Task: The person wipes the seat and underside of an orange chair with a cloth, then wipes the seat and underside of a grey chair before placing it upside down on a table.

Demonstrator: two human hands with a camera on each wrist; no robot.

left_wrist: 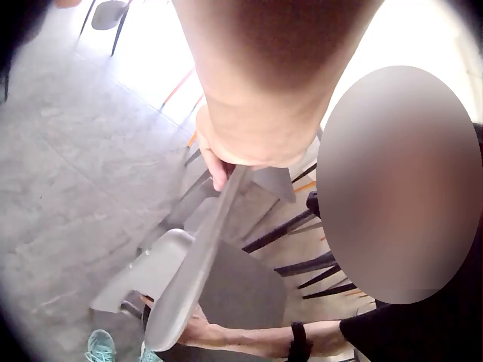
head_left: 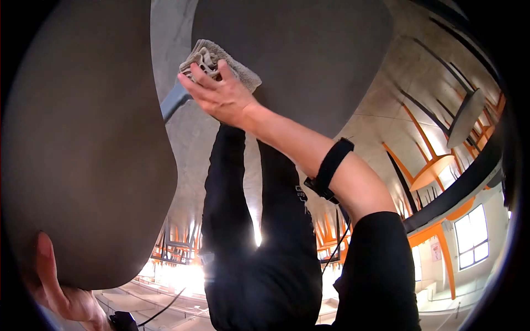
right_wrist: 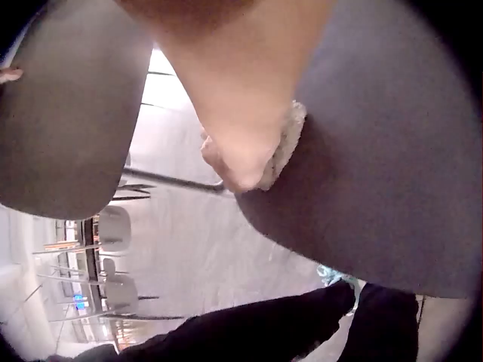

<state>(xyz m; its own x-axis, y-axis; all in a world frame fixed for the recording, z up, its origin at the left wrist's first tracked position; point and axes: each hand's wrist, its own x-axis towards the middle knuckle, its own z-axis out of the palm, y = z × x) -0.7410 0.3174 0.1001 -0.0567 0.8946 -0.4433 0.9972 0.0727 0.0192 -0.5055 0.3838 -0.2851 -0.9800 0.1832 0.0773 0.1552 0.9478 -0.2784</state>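
A dark grey chair backrest [head_left: 99,154] fills the left of the head view, and the grey chair seat [head_left: 309,49] lies beyond it at the top. My left hand [head_left: 69,298] grips the backrest's edge at the lower left, thumb on its broad face and its other fingers hidden behind. My right hand [head_left: 223,99] holds a folded grey-beige towel [head_left: 243,71] against the near left edge of the seat. In the right wrist view the towel [right_wrist: 288,147] shows beside the hand, on the seat's rim. A blue-grey bar [head_left: 175,101] runs between backrest and seat.
Other chairs and tables with orange or black legs [head_left: 433,171] stand around on the grey floor [right_wrist: 204,256]. My legs in black trousers [head_left: 226,182] are just below the seat. Light blue shoes [left_wrist: 100,345] show at the bottom of the left wrist view.
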